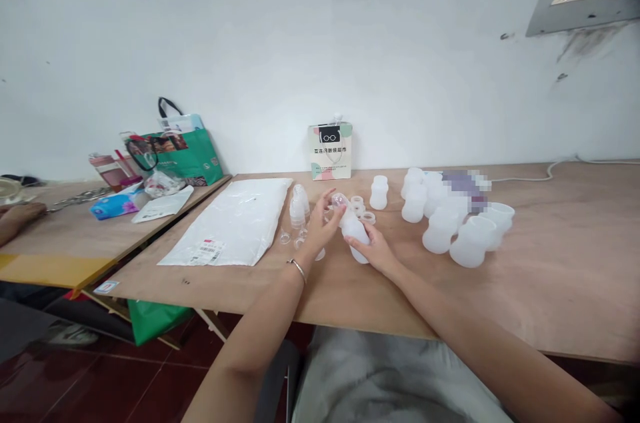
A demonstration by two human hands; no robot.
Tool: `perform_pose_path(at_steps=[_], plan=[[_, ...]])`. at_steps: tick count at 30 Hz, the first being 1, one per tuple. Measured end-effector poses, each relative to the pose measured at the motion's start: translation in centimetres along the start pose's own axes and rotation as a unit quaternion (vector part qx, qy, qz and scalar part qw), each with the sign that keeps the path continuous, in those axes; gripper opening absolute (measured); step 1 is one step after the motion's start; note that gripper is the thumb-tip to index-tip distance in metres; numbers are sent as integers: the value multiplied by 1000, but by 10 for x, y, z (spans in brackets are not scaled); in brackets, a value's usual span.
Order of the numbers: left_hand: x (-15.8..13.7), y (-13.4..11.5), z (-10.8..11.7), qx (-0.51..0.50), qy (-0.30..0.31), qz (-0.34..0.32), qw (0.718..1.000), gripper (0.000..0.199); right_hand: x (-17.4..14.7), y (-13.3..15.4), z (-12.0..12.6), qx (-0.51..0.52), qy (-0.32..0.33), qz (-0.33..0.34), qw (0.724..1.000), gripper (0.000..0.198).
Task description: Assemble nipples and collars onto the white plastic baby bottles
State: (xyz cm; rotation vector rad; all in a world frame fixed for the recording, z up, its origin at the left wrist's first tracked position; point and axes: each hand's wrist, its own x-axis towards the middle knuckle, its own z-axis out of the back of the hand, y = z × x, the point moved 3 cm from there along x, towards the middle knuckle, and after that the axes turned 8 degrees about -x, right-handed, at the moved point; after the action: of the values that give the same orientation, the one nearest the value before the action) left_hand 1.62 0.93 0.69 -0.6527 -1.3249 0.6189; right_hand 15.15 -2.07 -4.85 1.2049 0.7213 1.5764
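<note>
My right hand point(374, 251) grips the body of a translucent white bottle point(356, 231), tilted over the wooden table point(550, 276). My left hand point(321, 223), with a bracelet on its wrist, has its fingertips on the clear top piece point(340, 200) at the bottle's upper end. Small clear caps point(299, 204) and ring parts point(364, 208) lie just beyond my hands. Right of them stand several more white bottles point(440, 223).
A white plastic package point(235, 220) lies to the left. A small printed paper bag point(330, 151) stands by the wall. On a second table at far left sit a green bag point(185, 153) and clutter, beside another person's hand point(20, 215). A cable point(560, 170) trails right.
</note>
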Motion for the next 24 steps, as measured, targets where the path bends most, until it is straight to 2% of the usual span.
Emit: perform_pose_path(at_steps=[5, 9, 14, 18, 24], plan=[[-4, 0, -3, 45, 39, -7, 998, 36, 0, 1, 1, -2, -9, 11, 1000, 45], [-8, 2, -7, 29, 33, 6, 999, 36, -1, 2, 2, 2, -18, -1, 1000, 48], [-10, 15, -16, -25, 7, 34, 999, 37, -2, 3, 6, -14, -38, -27, 999, 48], [-9, 21, -21, -60, 22, 42, 997, 37, -1, 4, 8, -19, -44, -27, 998, 45], [-9, 21, -23, -56, 23, 45, 997, 37, 0, 1, 8, -11, -49, -22, 998, 43]])
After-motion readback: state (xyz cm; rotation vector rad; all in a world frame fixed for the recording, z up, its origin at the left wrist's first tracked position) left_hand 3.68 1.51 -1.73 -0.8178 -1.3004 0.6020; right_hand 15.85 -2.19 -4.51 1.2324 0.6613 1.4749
